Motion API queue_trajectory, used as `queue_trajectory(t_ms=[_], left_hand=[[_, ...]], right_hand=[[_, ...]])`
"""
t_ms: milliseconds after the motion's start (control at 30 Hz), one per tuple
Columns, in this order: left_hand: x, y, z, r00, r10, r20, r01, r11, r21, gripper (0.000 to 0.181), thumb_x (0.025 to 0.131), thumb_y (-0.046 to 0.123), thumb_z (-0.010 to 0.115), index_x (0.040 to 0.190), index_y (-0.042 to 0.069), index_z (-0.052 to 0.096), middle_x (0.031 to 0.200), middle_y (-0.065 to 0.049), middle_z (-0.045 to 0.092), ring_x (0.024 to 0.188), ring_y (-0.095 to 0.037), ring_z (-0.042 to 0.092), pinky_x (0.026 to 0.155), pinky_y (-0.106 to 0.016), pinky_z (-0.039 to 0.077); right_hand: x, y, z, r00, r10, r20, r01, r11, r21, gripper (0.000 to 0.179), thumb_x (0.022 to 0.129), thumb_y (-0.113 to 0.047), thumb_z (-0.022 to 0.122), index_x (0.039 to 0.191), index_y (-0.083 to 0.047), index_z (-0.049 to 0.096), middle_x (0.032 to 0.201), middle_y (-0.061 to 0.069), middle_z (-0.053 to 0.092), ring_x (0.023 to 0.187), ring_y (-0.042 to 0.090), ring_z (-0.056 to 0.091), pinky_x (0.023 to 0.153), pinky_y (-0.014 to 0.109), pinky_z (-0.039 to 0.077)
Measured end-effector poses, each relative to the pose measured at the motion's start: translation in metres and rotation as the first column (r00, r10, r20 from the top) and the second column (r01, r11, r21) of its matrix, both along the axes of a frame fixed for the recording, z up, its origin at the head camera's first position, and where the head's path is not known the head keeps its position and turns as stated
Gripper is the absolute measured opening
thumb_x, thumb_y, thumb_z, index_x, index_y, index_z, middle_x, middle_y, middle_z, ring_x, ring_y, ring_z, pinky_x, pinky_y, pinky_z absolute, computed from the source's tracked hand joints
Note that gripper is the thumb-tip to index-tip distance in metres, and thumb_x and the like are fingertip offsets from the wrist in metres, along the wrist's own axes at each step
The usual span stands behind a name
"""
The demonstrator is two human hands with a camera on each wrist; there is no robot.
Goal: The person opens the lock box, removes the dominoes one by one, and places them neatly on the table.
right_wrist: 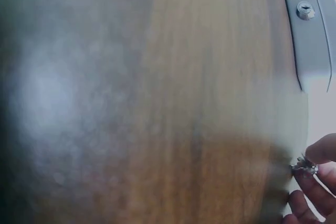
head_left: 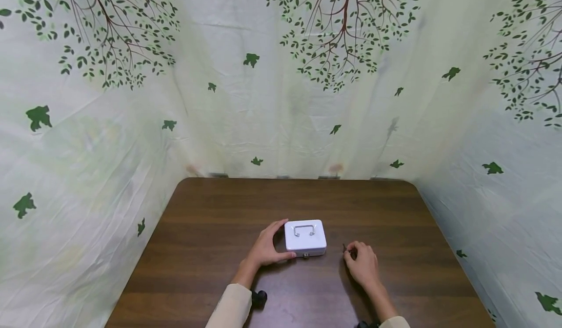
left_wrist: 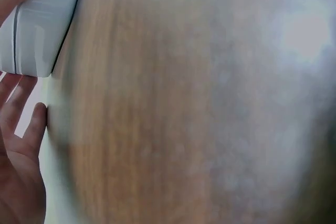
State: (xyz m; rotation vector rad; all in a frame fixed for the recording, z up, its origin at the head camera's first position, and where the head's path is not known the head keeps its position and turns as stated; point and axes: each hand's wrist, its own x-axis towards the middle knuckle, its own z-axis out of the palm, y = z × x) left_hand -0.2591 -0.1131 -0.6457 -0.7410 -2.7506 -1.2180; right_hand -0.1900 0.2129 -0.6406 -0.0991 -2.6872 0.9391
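A small white cash box (head_left: 305,237) with a folding wire handle on its lid sits on the table, lid down. Its round keyhole lock (right_wrist: 305,10) faces the front edge of the table. My left hand (head_left: 267,247) grips the box's left end, thumb at the front and fingers at the back corner. To the right of the box and apart from it, my right hand (head_left: 363,264) pinches a small metal key (right_wrist: 304,167) between thumb and fingers. Its outline is blurred and partly covered by the fingertips.
The brown wooden table (head_left: 210,206) has rounded far corners. A pale cloth (head_left: 285,108) printed with branches and leaves hangs behind it and along both sides. Dark wrist cameras (head_left: 259,299) sit at the sleeves.
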Motion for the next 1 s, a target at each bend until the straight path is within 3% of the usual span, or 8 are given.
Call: queue_trajectory(t_ms=[200, 400, 700, 900, 1000], left_hand=[[-0.001, 0.0, -0.002, 0.998, 0.004, -0.057, -0.004, 1.0, -0.001, 0.109, 0.068, 0.065, 0.088, 0.154, 0.013, 0.047, 0.153, -0.007, 0.054, 0.139, -0.028, 0.053, 0.111, -0.053, 0.047], [-0.002, -0.001, 0.0, 0.999, 0.008, -0.047, -0.008, 1.0, 0.011, 0.106, 0.068, 0.063, 0.089, 0.153, 0.013, 0.05, 0.151, -0.009, 0.056, 0.138, -0.029, 0.054, 0.11, -0.054, 0.047], [-0.006, -0.002, 0.002, 0.999, 0.033, 0.024, -0.035, 0.997, 0.074, 0.104, 0.064, 0.059, 0.094, 0.149, 0.015, 0.055, 0.143, -0.004, 0.062, 0.13, -0.022, 0.059, 0.108, -0.05, 0.049], [-0.007, -0.001, 0.004, 0.998, 0.035, 0.042, -0.04, 0.99, 0.132, 0.099, 0.063, 0.053, 0.096, 0.145, 0.012, 0.059, 0.136, -0.004, 0.067, 0.121, -0.021, 0.064, 0.104, -0.049, 0.052], [-0.008, -0.001, 0.004, 0.998, 0.029, 0.049, -0.037, 0.987, 0.159, 0.095, 0.064, 0.049, 0.097, 0.143, 0.011, 0.06, 0.131, -0.004, 0.069, 0.116, -0.023, 0.066, 0.101, -0.049, 0.053]], right_hand=[[0.002, -0.002, 0.002, 0.998, -0.031, 0.046, 0.034, 0.998, -0.054, 0.007, 0.086, -0.013, 0.071, 0.092, -0.013, 0.067, 0.095, 0.014, 0.07, 0.094, 0.037, 0.066, 0.081, 0.052, 0.05], [0.003, -0.004, 0.001, 0.998, -0.046, 0.042, 0.049, 0.996, -0.073, 0.009, 0.084, -0.011, 0.071, 0.091, -0.015, 0.066, 0.092, 0.012, 0.069, 0.091, 0.034, 0.067, 0.078, 0.047, 0.05], [0.005, -0.007, -0.002, 0.998, -0.027, -0.064, 0.019, 0.992, -0.122, 0.009, 0.084, -0.006, 0.073, 0.087, -0.014, 0.072, 0.079, 0.001, 0.067, 0.077, 0.018, 0.061, 0.07, 0.034, 0.048], [0.007, -0.013, 0.001, 0.986, -0.014, -0.165, -0.009, 0.99, -0.14, 0.012, 0.081, -0.001, 0.075, 0.084, -0.013, 0.074, 0.074, -0.005, 0.066, 0.07, 0.01, 0.057, 0.065, 0.027, 0.047], [0.008, -0.017, 0.005, 0.987, -0.018, -0.157, -0.008, 0.987, -0.161, 0.011, 0.082, -0.003, 0.075, 0.083, -0.014, 0.074, 0.074, -0.006, 0.066, 0.067, 0.006, 0.057, 0.063, 0.024, 0.047]])
